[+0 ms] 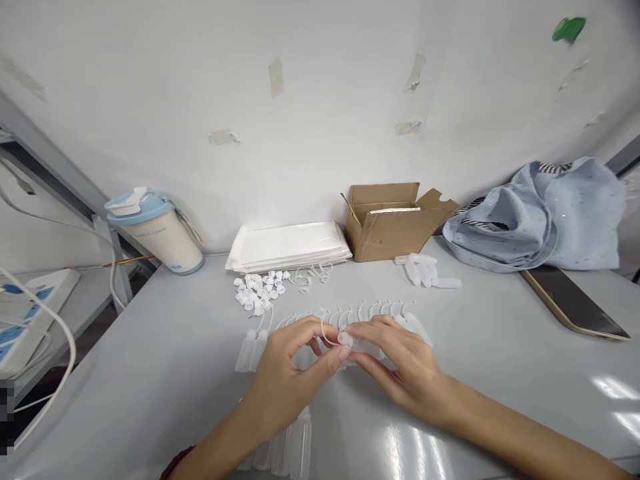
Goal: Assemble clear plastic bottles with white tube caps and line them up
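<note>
In front of me, my right hand (407, 363) is closed around a small translucent plastic bottle (364, 346), with its neck pointing left. A thin white strap (324, 328) curves up from the neck end. My left hand (293, 363) has its thumb and fingers closed at that neck, on the strap; the exact contact is partly hidden. Behind the hands, a row of similar bottles with curved straps (390, 308) lies on the table, partly covered by my fingers. Two of these bottles (251, 350) show left of my left hand. More clear bottles (299, 443) lie under my left forearm.
Small white caps (257, 291) are piled near loose straps (307, 277) and stacked white packets (290, 245). Behind stand a cardboard box (395, 233) and a tumbler (160, 233). Several loose bottles (425, 272), a blue cloth bag (540, 220) and a phone (575, 300) lie right.
</note>
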`<state>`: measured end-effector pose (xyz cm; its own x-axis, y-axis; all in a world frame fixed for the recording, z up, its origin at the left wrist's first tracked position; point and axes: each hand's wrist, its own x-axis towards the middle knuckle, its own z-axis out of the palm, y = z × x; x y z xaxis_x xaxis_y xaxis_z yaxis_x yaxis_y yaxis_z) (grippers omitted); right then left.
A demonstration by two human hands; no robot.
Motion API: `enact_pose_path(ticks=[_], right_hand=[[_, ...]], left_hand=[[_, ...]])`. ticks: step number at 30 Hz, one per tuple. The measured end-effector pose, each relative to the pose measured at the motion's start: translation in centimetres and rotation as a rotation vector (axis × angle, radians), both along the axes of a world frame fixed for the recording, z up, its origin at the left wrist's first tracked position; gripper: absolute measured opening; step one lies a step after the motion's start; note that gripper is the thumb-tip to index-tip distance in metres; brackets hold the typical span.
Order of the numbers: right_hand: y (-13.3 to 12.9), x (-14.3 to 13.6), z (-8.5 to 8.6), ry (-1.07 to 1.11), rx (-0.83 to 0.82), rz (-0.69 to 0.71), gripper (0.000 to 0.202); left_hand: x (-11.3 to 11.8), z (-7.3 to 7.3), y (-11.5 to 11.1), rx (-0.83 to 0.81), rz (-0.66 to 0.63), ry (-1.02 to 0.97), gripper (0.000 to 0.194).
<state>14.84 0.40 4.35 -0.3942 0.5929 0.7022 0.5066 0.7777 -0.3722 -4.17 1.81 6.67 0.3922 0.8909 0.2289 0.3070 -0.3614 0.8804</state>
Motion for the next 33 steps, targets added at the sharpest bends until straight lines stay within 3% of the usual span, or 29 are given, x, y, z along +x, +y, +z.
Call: enact_pose_path(ticks=[5,12,14,19,22,28,33], right_hand=[[-0.3,-0.1,-0.2,0.004,-0.052,0.053,0.035],[-1.0,0.0,0.6,0.1,-0.239,0.095,0.032],[-1.2,-0.1,0.8,0.202,-0.392,0.13,0.032],[-0.9,-0.6,0.8,0.552,-1.016,0.344,0.028],[-0.4,-0.4,0.9,0.671,-1.207,0.486,0.031],[-0.4,0.1,1.6,0.604,-1.165,0.489,0.031],[-0.5,-0.1,1.4,0.566,-1.059,0.399,0.03]], left_hand=[[-0.2,0.1,0.1,0.141,-0.03,0.043,0.005],[-0.4,0.4,0.2,0.185,-0.113,-0.022,0.009],[-0.5,0.5,0.2,0.174,-0.14,-0.045,0.011],[-0.9,0.5,0.4,0.06,-0.192,0.009,0.015],[-1.2,0.5,0.5,-0.031,-0.221,0.039,0.017],[-1.5,0.7,0.4,-0.098,-0.301,-0.015,0.025],[-1.0,0.4,0.6,-0.137,-0.16,0.005,0.015]])
